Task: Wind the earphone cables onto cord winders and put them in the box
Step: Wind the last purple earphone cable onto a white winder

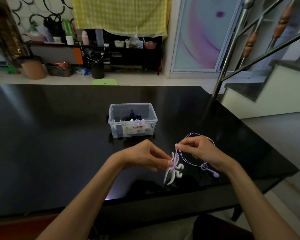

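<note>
Pinching white cord winder [173, 168] steady in left hand [145, 157] above tabletop [59, 135]; right hand [200, 149] pinches lilac earphone cable [189, 162] taut, likely feeding turns on. Earbud [215, 174] dangles free. Box [132, 119] near behind, wound sets inside.

A glossy black table [59, 135] is seen, with light reflected in its surface. Near its middle a clear plastic box [150, 116] with a label on its front wall is set directly on the top. Small dark and pale items are held inside the box, too jumbled to be told apart.
</note>
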